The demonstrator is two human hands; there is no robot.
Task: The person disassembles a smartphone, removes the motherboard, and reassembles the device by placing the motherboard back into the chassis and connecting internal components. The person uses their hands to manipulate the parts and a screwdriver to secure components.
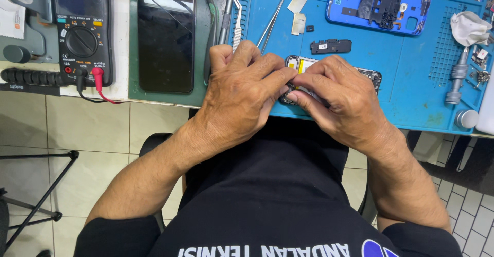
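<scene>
Head view: beside a multimeter [82, 28] and detached screen [166, 33], left hand [242, 95] and right hand [342, 100] pinch an opened phone body [303, 64] at the blue mat's [411, 97] near edge; back cover [380, 3] off, parts still loose.

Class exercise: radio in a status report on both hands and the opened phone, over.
Left hand and right hand both pinching the opened black phone frame at the blue work mat edge. Steel tweezers lying just beyond, clear of the fingers.
</scene>
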